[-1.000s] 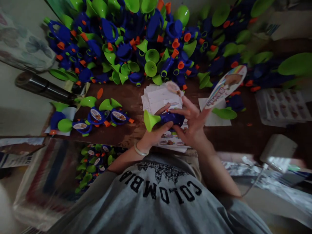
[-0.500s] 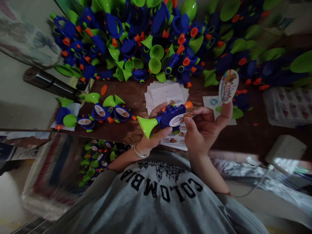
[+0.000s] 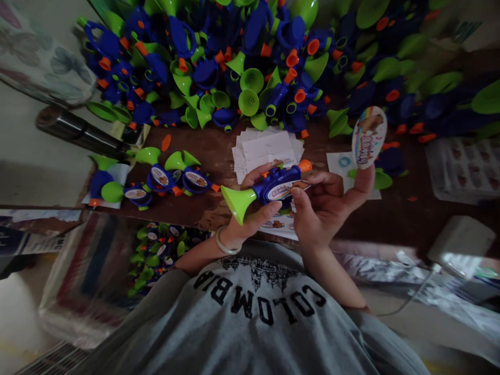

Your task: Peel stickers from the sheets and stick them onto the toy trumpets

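1. Blue-and-green toy horn [image 3: 269, 182] lies mid-frame, gripped by the left hand's [image 3: 246, 224] fingers.
2. Its oval label [image 3: 278, 191] looks partly applied; the right hand [image 3: 322, 219] pinches one end, a raised finger bearing a spare label [image 3: 369, 138].
3. Labelled toys [image 3: 195, 179] sit at left; the upper heap [image 3: 250, 80] shows no labels.

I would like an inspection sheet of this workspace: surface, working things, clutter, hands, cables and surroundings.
Surface: brown table, scuffed in places.
Working things: blue-green toy trumpet with oval label; printed label sheet below; paper stack behind.
Clutter: large toy pile along the back; loose orange oval; dark cylinder at left.
Hands: left hand holds the trumpet; right hand pinches the label's end, another label on a raised finger.
Cables: thin cord at a pale box; far end unclear.
Surroundings: patterned fabric, upper left; dim light.
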`<act>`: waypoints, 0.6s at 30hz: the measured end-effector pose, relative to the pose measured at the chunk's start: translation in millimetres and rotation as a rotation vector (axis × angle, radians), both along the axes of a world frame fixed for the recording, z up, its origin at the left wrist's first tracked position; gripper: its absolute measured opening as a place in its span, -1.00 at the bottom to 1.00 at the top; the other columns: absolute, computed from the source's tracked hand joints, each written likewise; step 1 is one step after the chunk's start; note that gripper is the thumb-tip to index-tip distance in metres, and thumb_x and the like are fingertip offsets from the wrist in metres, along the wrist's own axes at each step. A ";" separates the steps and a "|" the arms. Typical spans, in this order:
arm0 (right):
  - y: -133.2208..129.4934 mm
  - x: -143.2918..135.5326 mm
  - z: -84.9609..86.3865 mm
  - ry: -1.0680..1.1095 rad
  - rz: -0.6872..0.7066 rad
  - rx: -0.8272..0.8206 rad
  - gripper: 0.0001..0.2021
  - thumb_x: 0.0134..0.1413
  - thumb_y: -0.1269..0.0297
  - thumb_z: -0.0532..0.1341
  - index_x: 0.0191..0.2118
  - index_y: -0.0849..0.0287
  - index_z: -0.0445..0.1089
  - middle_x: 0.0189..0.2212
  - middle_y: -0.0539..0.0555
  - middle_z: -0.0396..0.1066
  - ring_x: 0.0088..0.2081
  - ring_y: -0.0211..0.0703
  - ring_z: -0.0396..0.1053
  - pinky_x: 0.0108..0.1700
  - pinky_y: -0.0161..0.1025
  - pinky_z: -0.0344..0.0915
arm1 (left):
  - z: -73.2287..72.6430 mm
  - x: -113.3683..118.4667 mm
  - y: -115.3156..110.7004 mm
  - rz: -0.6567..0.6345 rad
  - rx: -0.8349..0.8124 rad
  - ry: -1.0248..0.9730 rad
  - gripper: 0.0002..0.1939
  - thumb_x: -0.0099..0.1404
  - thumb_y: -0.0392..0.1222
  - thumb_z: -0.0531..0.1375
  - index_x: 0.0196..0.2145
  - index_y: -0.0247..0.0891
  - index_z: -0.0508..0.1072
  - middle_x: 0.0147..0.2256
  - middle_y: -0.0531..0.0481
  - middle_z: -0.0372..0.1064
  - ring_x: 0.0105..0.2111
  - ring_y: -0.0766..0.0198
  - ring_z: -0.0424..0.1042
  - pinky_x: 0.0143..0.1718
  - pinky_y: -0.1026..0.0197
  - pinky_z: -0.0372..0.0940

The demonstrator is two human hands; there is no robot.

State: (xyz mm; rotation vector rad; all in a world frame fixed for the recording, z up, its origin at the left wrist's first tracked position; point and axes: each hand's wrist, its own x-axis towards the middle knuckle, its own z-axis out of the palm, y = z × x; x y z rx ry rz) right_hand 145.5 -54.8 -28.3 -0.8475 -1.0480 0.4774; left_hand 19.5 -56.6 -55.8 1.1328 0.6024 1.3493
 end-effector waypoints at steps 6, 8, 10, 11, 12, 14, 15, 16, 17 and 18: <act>1.1 -1.2 -1.9 -0.049 -0.040 -0.015 -0.19 0.20 0.30 0.45 0.42 -0.41 0.14 -0.14 -0.09 0.42 -0.29 -0.30 0.47 -0.15 -0.30 0.60 | -5.7 0.6 1.6 0.027 0.008 0.001 -0.20 0.39 -0.03 0.42 0.46 0.08 0.17 0.39 -0.09 0.34 0.40 -0.03 0.38 0.44 -0.12 0.33; 1.0 -1.7 -2.2 -0.053 -0.052 -0.022 -0.20 0.21 0.28 0.44 0.42 -0.40 0.13 -0.14 -0.08 0.42 -0.29 -0.29 0.47 -0.16 -0.28 0.60 | -7.3 0.6 2.2 0.029 0.017 0.002 -0.20 0.39 -0.05 0.42 0.45 0.08 0.17 0.39 -0.09 0.34 0.41 -0.02 0.37 0.45 -0.11 0.33; 0.5 -2.6 -1.1 -0.044 -0.056 -0.027 -0.21 0.21 0.29 0.44 0.42 -0.40 0.14 -0.14 -0.08 0.42 -0.28 -0.29 0.47 -0.16 -0.27 0.60 | -8.6 0.6 2.5 0.038 0.017 0.004 -0.20 0.40 -0.06 0.41 0.46 0.07 0.16 0.39 -0.09 0.34 0.41 -0.01 0.37 0.44 -0.10 0.33; 0.2 -3.1 -0.2 -0.037 -0.056 -0.027 -0.21 0.21 0.31 0.43 0.42 -0.40 0.14 -0.15 -0.08 0.42 -0.28 -0.29 0.47 -0.16 -0.27 0.59 | -9.3 0.6 2.5 0.038 0.018 0.008 -0.20 0.40 -0.06 0.40 0.46 0.07 0.16 0.39 -0.09 0.34 0.40 -0.01 0.37 0.44 -0.09 0.33; -0.2 -3.8 0.9 -0.027 -0.052 -0.031 -0.21 0.21 0.33 0.43 0.42 -0.40 0.15 -0.15 -0.08 0.42 -0.28 -0.29 0.48 -0.15 -0.27 0.59 | -9.9 0.7 2.5 0.037 0.022 0.011 -0.21 0.42 -0.05 0.39 0.47 0.07 0.15 0.38 -0.09 0.34 0.40 0.00 0.38 0.44 -0.09 0.34; -0.8 -4.9 2.4 -0.007 -0.041 -0.043 -0.21 0.21 0.37 0.43 0.41 -0.40 0.17 -0.15 -0.07 0.42 -0.28 -0.29 0.48 -0.14 -0.27 0.58 | -11.2 1.1 2.7 0.034 0.027 0.011 -0.22 0.43 -0.01 0.37 0.47 0.08 0.14 0.38 -0.10 0.34 0.38 0.01 0.40 0.44 -0.09 0.33; -1.0 -5.2 2.2 0.000 -0.039 -0.047 -0.22 0.21 0.37 0.43 0.41 -0.40 0.17 -0.14 -0.06 0.42 -0.28 -0.29 0.48 -0.14 -0.27 0.58 | -11.8 1.4 2.9 0.035 0.026 0.010 -0.23 0.44 0.01 0.37 0.46 0.07 0.14 0.38 -0.10 0.34 0.37 0.02 0.42 0.44 -0.10 0.33; -1.2 -5.3 1.3 0.001 -0.041 -0.050 -0.22 0.21 0.35 0.43 0.41 -0.39 0.16 -0.14 -0.05 0.42 -0.28 -0.28 0.48 -0.15 -0.25 0.58 | -12.3 1.6 3.3 0.042 0.022 0.009 -0.24 0.44 0.03 0.36 0.45 0.06 0.16 0.38 -0.10 0.34 0.35 0.02 0.44 0.45 -0.11 0.32; -1.3 -5.0 -0.3 -0.003 -0.045 -0.056 -0.21 0.22 0.31 0.44 0.42 -0.39 0.12 -0.14 -0.05 0.41 -0.28 -0.27 0.48 -0.15 -0.23 0.59 | -12.7 1.8 3.8 0.052 0.021 0.013 -0.26 0.44 0.05 0.36 0.44 0.05 0.18 0.38 -0.11 0.34 0.34 0.02 0.45 0.45 -0.11 0.31; -1.6 -4.4 -2.5 -0.010 -0.048 -0.067 -0.19 0.22 0.25 0.44 0.44 -0.37 0.07 -0.14 -0.04 0.40 -0.28 -0.25 0.48 -0.15 -0.19 0.60 | -13.0 2.1 4.4 0.064 0.025 0.022 -0.28 0.45 0.06 0.35 0.43 0.03 0.19 0.38 -0.11 0.34 0.33 0.02 0.46 0.45 -0.11 0.31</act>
